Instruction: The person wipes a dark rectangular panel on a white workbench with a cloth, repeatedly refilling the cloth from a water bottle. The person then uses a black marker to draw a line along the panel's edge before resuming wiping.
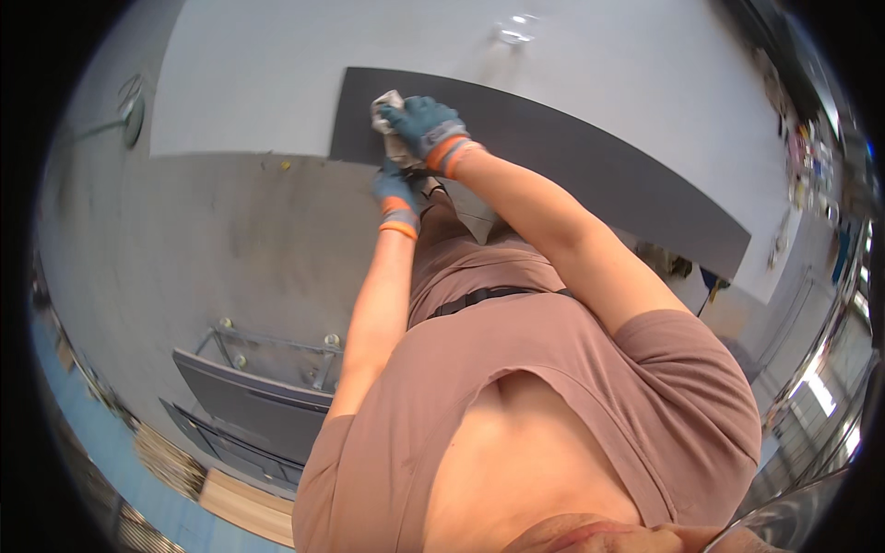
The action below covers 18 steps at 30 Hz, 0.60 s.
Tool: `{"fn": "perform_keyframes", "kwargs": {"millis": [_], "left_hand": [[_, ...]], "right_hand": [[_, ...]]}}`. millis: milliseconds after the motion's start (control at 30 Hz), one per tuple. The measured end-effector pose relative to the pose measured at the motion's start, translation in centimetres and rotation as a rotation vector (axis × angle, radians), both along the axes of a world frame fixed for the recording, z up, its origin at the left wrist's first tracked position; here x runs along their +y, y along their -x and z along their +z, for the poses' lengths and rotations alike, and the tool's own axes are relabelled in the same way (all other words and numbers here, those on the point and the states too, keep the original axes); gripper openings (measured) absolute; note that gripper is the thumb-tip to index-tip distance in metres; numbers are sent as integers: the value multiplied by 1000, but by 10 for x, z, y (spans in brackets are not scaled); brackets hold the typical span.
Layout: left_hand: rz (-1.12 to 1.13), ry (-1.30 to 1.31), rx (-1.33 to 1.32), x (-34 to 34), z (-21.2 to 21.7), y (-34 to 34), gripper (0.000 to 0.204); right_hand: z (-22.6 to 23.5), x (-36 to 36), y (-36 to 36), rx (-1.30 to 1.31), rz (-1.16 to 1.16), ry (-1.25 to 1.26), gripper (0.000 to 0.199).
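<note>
A long dark grey panel (pixel 553 138) lies flat along the near side of a white-topped table (pixel 249 83). My right hand (pixel 424 124), in a blue-green glove with an orange and grey cuff, presses a crumpled whitish cloth (pixel 387 103) onto the panel's left end. Its fingers are bent over the cloth. Just nearer to me, my left hand (pixel 395 189) wears a matching glove and is at the panel's near edge, below the cloth's hanging part. The left fingers are mostly hidden and blurred, so their grip on the edge or cloth does not show.
A clear shiny object (pixel 516 35) is on the table's far part. At lower left stands a wheeled metal rack (pixel 277 346) with dark panels (pixel 249 385). A round greenish base (pixel 135 120) is on the floor at far left. Small items crowd the right (pixel 811 166).
</note>
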<state>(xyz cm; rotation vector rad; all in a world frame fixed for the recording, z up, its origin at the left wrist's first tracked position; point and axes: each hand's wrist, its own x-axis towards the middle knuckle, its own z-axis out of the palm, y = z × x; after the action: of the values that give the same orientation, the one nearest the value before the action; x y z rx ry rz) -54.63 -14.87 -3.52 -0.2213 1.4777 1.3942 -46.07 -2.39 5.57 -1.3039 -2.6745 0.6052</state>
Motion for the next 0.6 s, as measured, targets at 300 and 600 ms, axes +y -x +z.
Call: {"fn": "perform_keyframes", "kwargs": {"millis": [300, 600], "left_hand": [[53, 100, 17, -13, -2, 22, 40], [27, 83, 67, 2, -27, 27, 48]], "right_hand": [[-7, -13, -290, -235, -314, -139, 47], [22, -115, -719, -478, -1238, -25, 46]]}}
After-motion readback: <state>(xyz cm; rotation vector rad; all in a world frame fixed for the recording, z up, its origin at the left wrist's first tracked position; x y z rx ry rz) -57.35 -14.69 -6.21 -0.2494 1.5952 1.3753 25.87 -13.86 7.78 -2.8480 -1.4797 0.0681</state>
